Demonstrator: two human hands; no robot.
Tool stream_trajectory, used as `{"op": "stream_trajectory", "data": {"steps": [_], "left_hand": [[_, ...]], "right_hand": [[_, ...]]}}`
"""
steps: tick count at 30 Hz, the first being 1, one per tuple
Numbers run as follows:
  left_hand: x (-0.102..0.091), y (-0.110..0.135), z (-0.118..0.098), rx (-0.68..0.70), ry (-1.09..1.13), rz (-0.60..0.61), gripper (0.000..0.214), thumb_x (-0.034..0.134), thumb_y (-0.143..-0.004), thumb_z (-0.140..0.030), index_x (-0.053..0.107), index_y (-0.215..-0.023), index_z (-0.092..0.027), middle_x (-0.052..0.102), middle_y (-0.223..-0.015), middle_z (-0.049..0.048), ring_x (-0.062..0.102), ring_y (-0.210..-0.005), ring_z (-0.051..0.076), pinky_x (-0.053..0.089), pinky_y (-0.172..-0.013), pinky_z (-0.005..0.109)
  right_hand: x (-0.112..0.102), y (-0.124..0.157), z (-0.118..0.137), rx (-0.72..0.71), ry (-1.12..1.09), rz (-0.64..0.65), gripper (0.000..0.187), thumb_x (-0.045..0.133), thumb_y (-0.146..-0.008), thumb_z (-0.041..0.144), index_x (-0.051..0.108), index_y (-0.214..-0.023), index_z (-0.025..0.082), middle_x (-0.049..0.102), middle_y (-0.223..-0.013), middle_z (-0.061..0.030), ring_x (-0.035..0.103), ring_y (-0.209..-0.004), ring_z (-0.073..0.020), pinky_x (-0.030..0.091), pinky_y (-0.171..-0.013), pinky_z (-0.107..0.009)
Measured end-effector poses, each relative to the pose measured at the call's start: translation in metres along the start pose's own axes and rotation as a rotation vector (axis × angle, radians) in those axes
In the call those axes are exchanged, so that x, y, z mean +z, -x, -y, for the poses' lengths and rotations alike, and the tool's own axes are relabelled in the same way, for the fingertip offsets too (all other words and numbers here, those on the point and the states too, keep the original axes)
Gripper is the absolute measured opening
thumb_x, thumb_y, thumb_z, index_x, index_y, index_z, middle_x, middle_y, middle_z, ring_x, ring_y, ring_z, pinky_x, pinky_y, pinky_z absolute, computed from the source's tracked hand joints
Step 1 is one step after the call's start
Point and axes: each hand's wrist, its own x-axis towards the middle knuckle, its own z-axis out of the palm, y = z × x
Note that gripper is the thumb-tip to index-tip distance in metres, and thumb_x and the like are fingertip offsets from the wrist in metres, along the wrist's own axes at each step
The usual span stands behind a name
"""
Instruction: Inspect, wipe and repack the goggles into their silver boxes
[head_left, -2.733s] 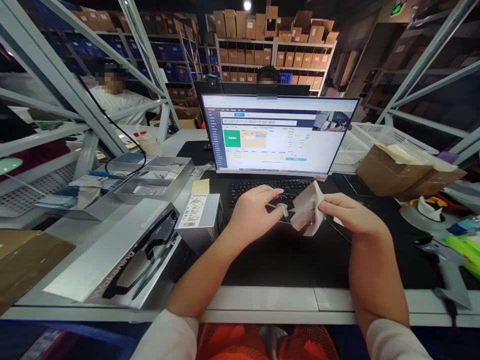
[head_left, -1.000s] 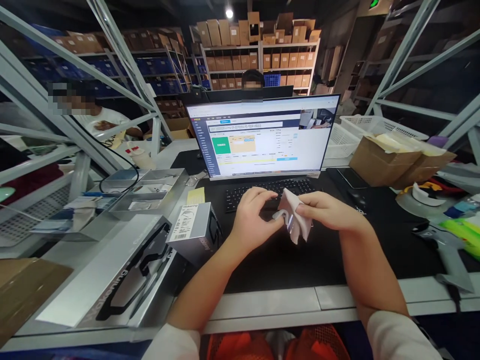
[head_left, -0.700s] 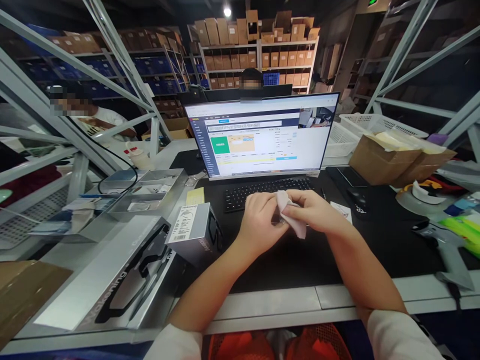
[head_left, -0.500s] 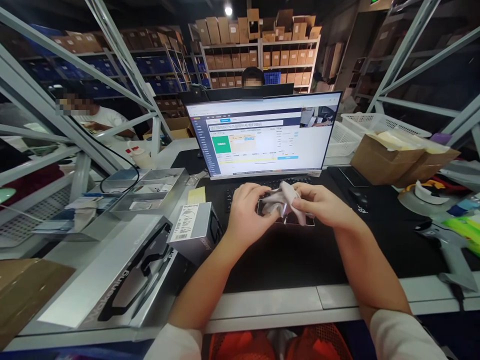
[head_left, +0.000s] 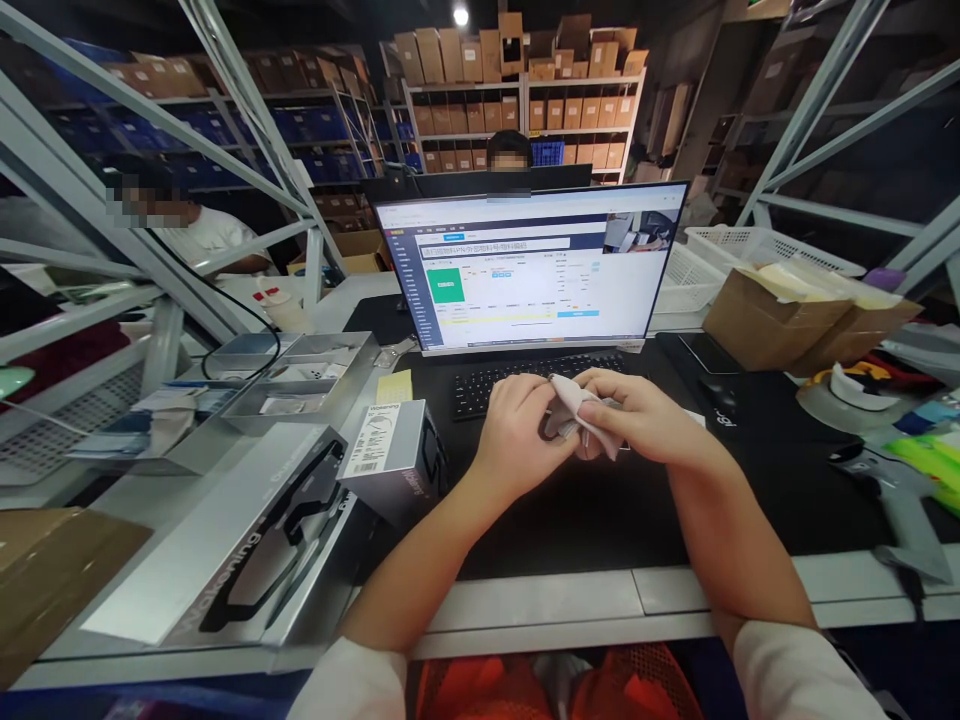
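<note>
Right hand [head_left: 637, 412] and left hand [head_left: 517, 432] meet at a pale cloth [head_left: 568, 394].
The right pinches it between thumb and fingers, the cloth lying at that hand's left. The left curls close against the other side; its grip is hidden. Neither hand is clearly nearer. The folds slant down rightward above the dark mat [head_left: 570, 530], keyboard [head_left: 472, 395] beyond.

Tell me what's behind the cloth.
Beyond the cloth, the keyboard and monitor show. The cloth, left hand and right hand cover part of the keyboard.
</note>
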Motion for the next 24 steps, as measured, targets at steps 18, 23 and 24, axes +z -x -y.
{"op": "stream_trajectory", "data": {"steps": [18,23,24], "left_hand": [[-0.016,-0.012,0.017,-0.233,0.222,-0.151,0.033,0.067,-0.070,-0.011,0.064,-0.102,-0.020,0.061,-0.092,0.0004,0.060,-0.084,0.015,0.052,-0.079,0.029],[-0.015,-0.009,0.015,-0.180,0.200,-0.031,0.037,0.066,-0.070,-0.010,0.063,-0.106,-0.020,0.060,-0.097,0.0025,0.060,-0.091,0.017,0.052,-0.083,0.032],[-0.014,-0.008,0.012,-0.158,0.205,0.013,0.039,0.066,-0.071,-0.010,0.063,-0.108,-0.020,0.060,-0.100,0.0036,0.060,-0.093,0.018,0.052,-0.085,0.034]], "right_hand": [[-0.038,0.001,-0.021,0.056,-0.141,0.271,0.042,0.066,-0.089,0.054,0.070,-0.093,0.013,0.061,-0.079,-0.0037,0.050,-0.069,-0.0129,0.040,-0.062,-0.024],[-0.019,-0.006,-0.017,0.057,-0.195,0.363,0.046,0.066,-0.087,0.058,0.067,-0.079,0.012,0.060,-0.068,-0.0013,0.052,-0.062,-0.0117,0.041,-0.058,-0.023],[-0.016,-0.006,-0.017,0.076,-0.216,0.362,0.047,0.066,-0.086,0.059,0.065,-0.077,0.013,0.059,-0.064,-0.0006,0.051,-0.057,-0.0111,0.039,-0.054,-0.023]]}}
